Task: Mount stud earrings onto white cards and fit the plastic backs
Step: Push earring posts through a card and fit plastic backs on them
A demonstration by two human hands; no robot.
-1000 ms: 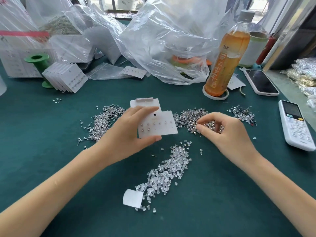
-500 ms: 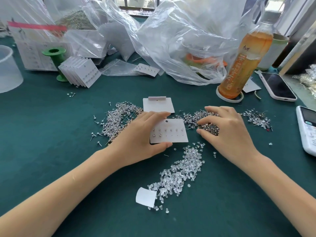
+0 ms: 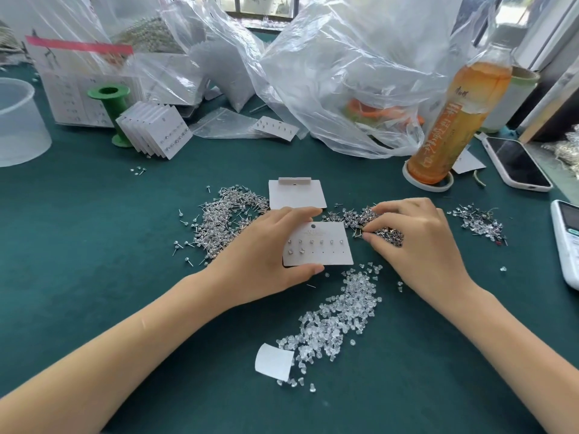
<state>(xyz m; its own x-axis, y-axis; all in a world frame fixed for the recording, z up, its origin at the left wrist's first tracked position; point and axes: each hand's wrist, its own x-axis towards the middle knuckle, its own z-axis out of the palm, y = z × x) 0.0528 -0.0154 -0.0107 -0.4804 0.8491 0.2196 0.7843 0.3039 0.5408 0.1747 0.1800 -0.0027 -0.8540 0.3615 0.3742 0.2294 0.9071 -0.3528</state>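
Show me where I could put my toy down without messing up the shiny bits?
Bare green cloth lies at the near left, between the left arm and the plastic tub, and at the near right below the white handset. The middle is crowded: earring piles, clear backs, the card and both hands.

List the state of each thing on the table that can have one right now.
Card: held by left hand, top row of studs full, bottom row has two.
Right hand: fingertips picking in the middle stud pile.
Spare card: flat, no studs showing.
Plastic backs: loose heap.
Finished cards: stacked, leaning on green spool.
Bottle: upright, capped, partly full.
Phone: screen dark.
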